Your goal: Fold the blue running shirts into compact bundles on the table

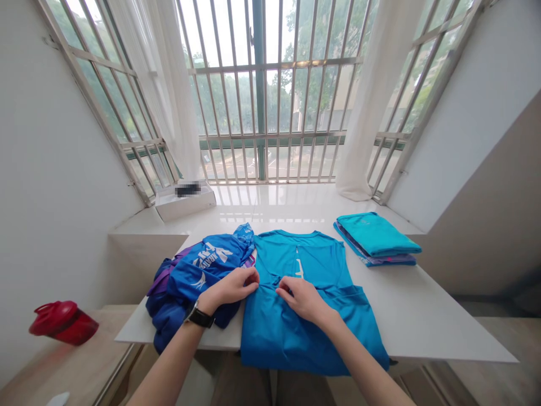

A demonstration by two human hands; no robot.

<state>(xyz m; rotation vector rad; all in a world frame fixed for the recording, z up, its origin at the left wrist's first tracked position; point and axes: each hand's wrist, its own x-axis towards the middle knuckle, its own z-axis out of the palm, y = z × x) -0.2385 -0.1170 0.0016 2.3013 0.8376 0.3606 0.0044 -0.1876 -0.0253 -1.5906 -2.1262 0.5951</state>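
Observation:
A bright blue T-shirt point(313, 332) lies spread in front of me, its neckline at the far side and its lower part hanging over the near table edge. The sides are partly folded inward, and a white print shows near the middle. My left hand point(235, 286), with a black watch on the wrist, is closed in a pinch on the shirt's left side. Near the shirt's middle my right hand point(302, 298) pinches a gathered bit of the same fabric. Creases run between the two hands. Both sets of fingertips are partly hidden.
Left of the shirt lies a crumpled pile of dark blue and purple clothes point(186, 282). A stack of folded shirts point(376, 237) sits at the right on the white table point(439, 316). A white box point(186, 204) stands by the barred window; a red shaker bottle point(63, 322) is at far left.

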